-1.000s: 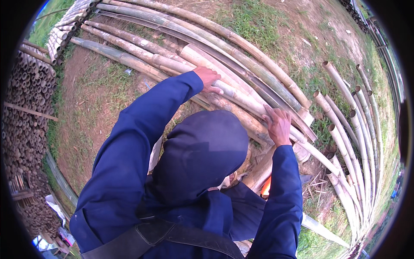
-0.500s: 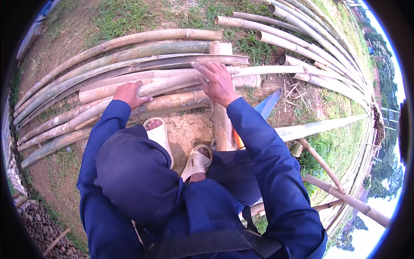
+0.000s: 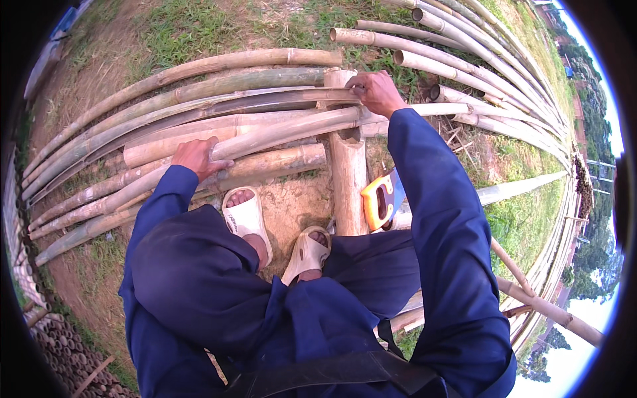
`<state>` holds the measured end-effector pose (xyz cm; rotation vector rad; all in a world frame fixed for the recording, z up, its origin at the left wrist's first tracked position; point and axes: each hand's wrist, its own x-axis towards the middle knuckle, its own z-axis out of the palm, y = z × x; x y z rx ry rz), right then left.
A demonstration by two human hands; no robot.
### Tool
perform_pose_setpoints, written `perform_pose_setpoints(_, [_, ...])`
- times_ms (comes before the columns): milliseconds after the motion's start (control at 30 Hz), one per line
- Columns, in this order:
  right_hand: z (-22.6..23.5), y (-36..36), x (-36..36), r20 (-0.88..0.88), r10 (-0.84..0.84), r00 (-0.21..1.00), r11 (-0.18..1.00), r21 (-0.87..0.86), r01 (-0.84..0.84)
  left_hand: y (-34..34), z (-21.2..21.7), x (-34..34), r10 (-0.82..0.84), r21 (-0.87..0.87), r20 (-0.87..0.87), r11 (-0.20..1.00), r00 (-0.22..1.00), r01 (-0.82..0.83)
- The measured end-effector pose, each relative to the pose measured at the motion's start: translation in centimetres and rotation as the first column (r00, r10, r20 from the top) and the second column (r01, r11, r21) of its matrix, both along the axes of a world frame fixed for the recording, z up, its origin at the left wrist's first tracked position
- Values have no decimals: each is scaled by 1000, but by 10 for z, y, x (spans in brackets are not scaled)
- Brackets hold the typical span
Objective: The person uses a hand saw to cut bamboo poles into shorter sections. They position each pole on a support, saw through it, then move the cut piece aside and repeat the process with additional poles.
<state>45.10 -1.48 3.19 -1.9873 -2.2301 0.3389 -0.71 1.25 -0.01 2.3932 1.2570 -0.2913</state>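
My left hand (image 3: 196,159) is wrapped over a pale bamboo pole (image 3: 285,132) that slants up to the right across a thick bamboo crosspiece (image 3: 348,182). Farther out, my right hand (image 3: 378,93) is closed at the right end of a split, brownish bamboo length (image 3: 285,100), its fingertips partly hidden. That split piece lies just beyond the pale pole, also over the crosspiece. Beside my right forearm, a handsaw (image 3: 377,204) with an orange and dark handle rests against the crosspiece, its blade mostly covered by my sleeve.
More bamboo poles (image 3: 219,61) lie side by side at the left, and another group (image 3: 451,56) spreads to the far right. Cut bamboo (image 3: 66,351) is piled at the lower left. My sandaled feet are on bare soil just this side of the poles.
My right hand has left the pale pole and moved right and away to the split bamboo's end. The pale pole's right end has dropped slightly nearer. The saw's handle now shows.
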Motion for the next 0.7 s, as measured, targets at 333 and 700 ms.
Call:
perform_pose_setpoints(333, [23,5,-41,-85,-12,996,843,536,56,24,3,-115,82,33,-82,996,993,-79])
perform_pose_setpoints(700, [-30,-294,-51,-325,-670,668,741,-233,630,20,-40,-151,12,66,151,998,988,-22])
